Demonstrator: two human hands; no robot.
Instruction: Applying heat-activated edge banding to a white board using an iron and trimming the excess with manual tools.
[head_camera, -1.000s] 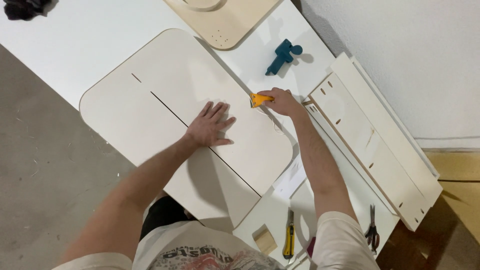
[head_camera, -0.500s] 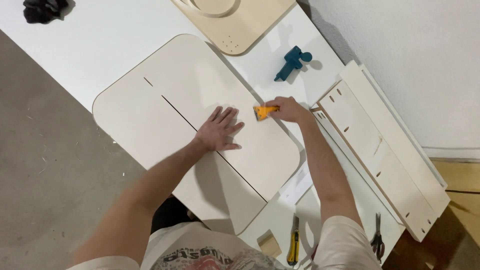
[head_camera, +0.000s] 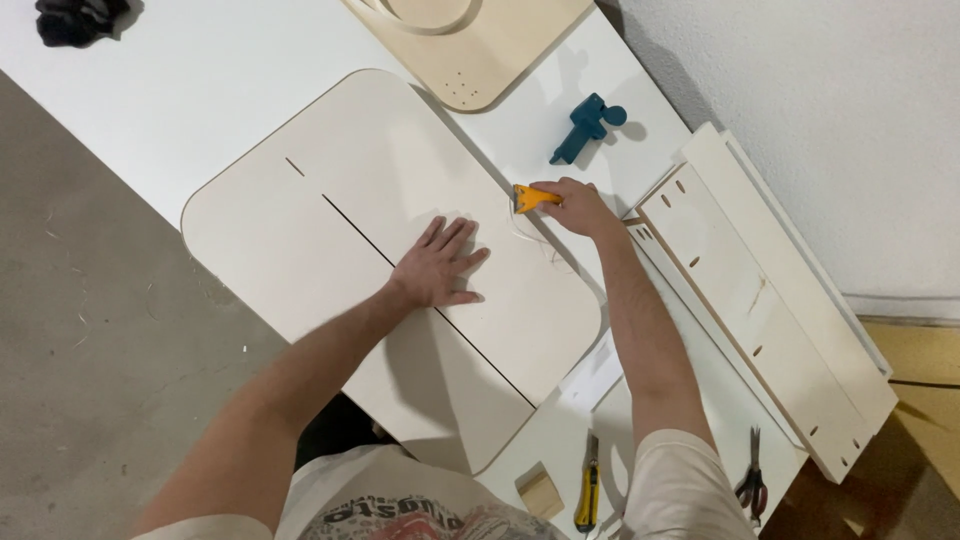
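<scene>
A large pale wooden panel (head_camera: 330, 200) with rounded corners and a long narrow slot lies on the white table (head_camera: 200, 80). My left hand (head_camera: 437, 264) rests flat on the panel near its middle, fingers spread. My right hand (head_camera: 575, 205) grips a small yellow scraper tool (head_camera: 530, 197) held against the panel's right edge. A thin curl of shaved material trails from that edge just below the tool.
A blue hand tool (head_camera: 588, 127) lies beyond my right hand. Stacked slotted white boards (head_camera: 760, 300) sit at the right. A second wooden panel (head_camera: 480, 40) lies at the top. A yellow utility knife (head_camera: 588, 485), a wood block (head_camera: 541, 492), pliers (head_camera: 750, 485) and dark gloves (head_camera: 75, 20) are about.
My right hand with the yellow tool has slid a little farther along the panel's right edge. My left hand stays flat on the panel. The camera view has shifted slightly.
</scene>
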